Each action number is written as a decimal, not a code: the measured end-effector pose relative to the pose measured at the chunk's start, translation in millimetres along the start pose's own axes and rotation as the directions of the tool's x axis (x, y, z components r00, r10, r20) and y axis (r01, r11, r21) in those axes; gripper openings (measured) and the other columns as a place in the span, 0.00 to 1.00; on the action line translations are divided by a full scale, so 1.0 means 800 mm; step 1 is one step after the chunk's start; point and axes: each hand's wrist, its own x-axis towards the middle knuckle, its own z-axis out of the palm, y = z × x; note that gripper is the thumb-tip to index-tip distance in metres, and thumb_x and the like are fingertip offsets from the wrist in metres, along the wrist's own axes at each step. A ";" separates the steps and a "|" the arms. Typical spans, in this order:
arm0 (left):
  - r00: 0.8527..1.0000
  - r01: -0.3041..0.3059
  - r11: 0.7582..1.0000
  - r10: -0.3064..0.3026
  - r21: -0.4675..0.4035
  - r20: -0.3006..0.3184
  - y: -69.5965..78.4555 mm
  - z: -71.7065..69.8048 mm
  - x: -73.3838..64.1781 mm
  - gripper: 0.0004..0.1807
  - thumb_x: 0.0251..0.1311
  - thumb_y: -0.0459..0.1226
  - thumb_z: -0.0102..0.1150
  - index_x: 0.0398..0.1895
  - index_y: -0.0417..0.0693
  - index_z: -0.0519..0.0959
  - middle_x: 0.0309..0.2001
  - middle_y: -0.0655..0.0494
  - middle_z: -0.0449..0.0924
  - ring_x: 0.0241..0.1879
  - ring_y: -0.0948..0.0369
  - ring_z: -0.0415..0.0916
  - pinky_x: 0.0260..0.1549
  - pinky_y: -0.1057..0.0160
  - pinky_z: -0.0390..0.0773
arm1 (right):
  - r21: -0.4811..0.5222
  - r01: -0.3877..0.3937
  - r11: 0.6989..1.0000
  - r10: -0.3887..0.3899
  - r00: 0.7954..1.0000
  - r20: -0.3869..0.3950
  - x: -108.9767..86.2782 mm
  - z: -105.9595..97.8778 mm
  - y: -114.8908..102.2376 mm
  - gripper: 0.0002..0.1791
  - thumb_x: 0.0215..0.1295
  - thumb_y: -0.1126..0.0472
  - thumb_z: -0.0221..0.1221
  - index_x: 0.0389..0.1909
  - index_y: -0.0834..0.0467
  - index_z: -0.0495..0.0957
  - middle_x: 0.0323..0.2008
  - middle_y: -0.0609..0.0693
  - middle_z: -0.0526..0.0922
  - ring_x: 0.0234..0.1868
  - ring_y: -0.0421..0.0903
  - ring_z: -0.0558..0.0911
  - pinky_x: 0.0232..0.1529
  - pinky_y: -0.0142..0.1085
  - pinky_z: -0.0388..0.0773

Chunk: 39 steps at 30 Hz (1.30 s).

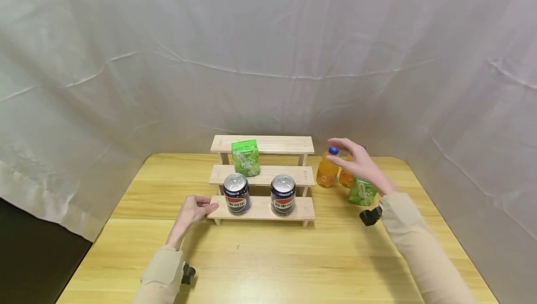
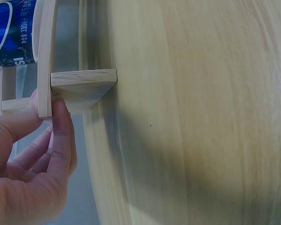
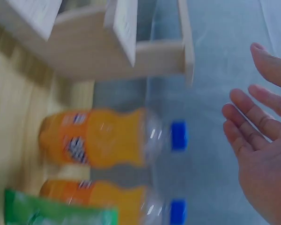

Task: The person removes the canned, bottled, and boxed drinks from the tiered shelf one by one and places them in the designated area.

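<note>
A: Which step is this, going by the head view?

B: A reach, I'd judge. The right hand [image 1: 358, 164] hovers right of centre with its fingers spread and holding nothing, just above the two orange bottles [image 1: 327, 169] that stand on the worktop [image 1: 268, 257] beside the stepped wooden rack [image 1: 262, 176]. It is not touching either bottle.

A: And the left hand?

B: The left hand [image 1: 192, 210] is at the lower left end of the rack. In the left wrist view its thumb [image 2: 62, 136] lies straight against the end of the bottom step [image 2: 84, 83] and the other fingers sit behind the edge board, so it braces the rack more than clamps it.

A: What does the next move call for?

B: Probably closing round the nearer bottle's body below the blue cap [image 3: 179, 136], then lifting it upright so it clears its neighbour.

A: Anything in the way?

B: A green carton [image 1: 361, 192] stands just in front of the bottles, under the right wrist, and could be knocked. On the rack, two cans [image 1: 237, 194] fill much of the bottom step, and another green carton [image 1: 245, 157] sits on the middle step towards the left. The top step holds nothing.
</note>
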 end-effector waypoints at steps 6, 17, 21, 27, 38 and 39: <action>1.000 -0.001 1.000 0.001 -0.029 -0.009 0.000 0.001 0.002 0.26 0.61 0.38 0.69 0.53 0.22 0.77 0.45 0.30 0.85 0.36 0.58 0.84 0.38 0.63 0.86 | -0.058 0.083 0.995 -0.080 0.995 0.056 0.031 0.028 -0.039 0.28 0.67 0.61 0.65 0.65 0.66 0.71 0.64 0.65 0.77 0.67 0.63 0.74 0.71 0.57 0.68; 1.000 -0.002 1.000 0.002 -0.013 -0.014 0.000 0.000 -0.001 0.26 0.60 0.38 0.69 0.52 0.23 0.78 0.45 0.31 0.85 0.37 0.58 0.84 0.42 0.58 0.86 | -0.003 0.115 0.993 -0.111 0.971 0.211 0.081 0.082 -0.092 0.30 0.68 0.57 0.64 0.67 0.65 0.69 0.66 0.63 0.75 0.70 0.60 0.71 0.75 0.51 0.65; 1.000 -0.014 1.000 0.013 -0.019 -0.017 0.000 0.000 0.000 0.25 0.60 0.37 0.69 0.51 0.23 0.79 0.42 0.32 0.86 0.34 0.60 0.83 0.39 0.61 0.85 | -0.018 0.115 0.993 -0.108 0.965 0.238 0.097 0.100 -0.104 0.34 0.68 0.55 0.64 0.69 0.65 0.66 0.68 0.62 0.73 0.71 0.59 0.70 0.76 0.51 0.65; 1.000 -0.014 1.000 0.014 -0.021 -0.016 0.000 -0.001 0.000 0.24 0.60 0.37 0.69 0.51 0.23 0.79 0.41 0.32 0.86 0.34 0.60 0.83 0.38 0.62 0.85 | -0.023 0.121 0.992 -0.111 0.960 0.258 0.118 0.124 -0.115 0.37 0.65 0.54 0.66 0.70 0.66 0.65 0.69 0.62 0.72 0.71 0.58 0.71 0.76 0.49 0.65; 1.000 0.001 1.000 -0.001 -0.007 -0.019 0.001 -0.001 -0.001 0.26 0.60 0.39 0.69 0.52 0.24 0.78 0.45 0.31 0.85 0.38 0.56 0.84 0.43 0.57 0.86 | -0.007 0.098 0.995 -0.092 0.948 0.304 0.139 0.158 -0.123 0.35 0.64 0.56 0.68 0.67 0.66 0.67 0.60 0.61 0.79 0.63 0.55 0.78 0.70 0.44 0.73; 1.000 -0.001 1.000 0.001 -0.006 -0.018 0.001 -0.001 -0.001 0.26 0.61 0.39 0.69 0.53 0.24 0.78 0.45 0.31 0.85 0.38 0.56 0.84 0.43 0.57 0.86 | -0.002 0.099 0.995 -0.094 0.948 0.303 0.139 0.159 -0.124 0.34 0.64 0.56 0.68 0.66 0.66 0.68 0.59 0.61 0.79 0.62 0.54 0.79 0.69 0.43 0.74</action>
